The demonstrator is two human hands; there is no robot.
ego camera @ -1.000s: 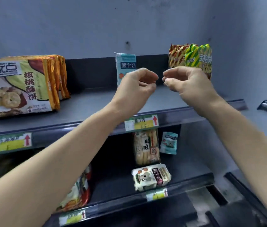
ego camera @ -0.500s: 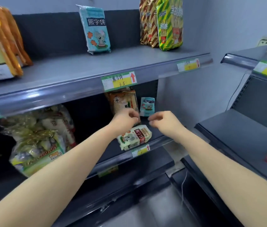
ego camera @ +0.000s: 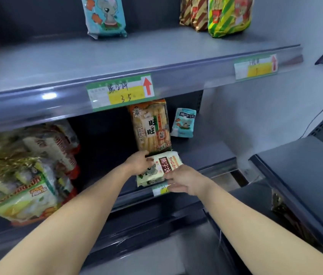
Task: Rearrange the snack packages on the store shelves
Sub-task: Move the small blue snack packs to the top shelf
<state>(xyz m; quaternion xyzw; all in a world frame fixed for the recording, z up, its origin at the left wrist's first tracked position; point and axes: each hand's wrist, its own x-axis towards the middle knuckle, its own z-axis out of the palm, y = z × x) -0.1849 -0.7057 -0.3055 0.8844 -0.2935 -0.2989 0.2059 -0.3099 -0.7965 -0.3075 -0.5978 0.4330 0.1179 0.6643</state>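
Handwritten price label (ego camera: 120,92), grey wall (ego camera: 255,120)

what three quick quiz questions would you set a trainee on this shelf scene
1. True or false: the left hand and right hand both hold the cream pack at the front edge of the lower shelf.
2. What stands directly behind the cream pack? A) rice cracker pack B) green striped bag C) orange box
3. Fill in: the small blue pack stands to the rice cracker pack's ____.
Key: 1 true; 2 A; 3 right.
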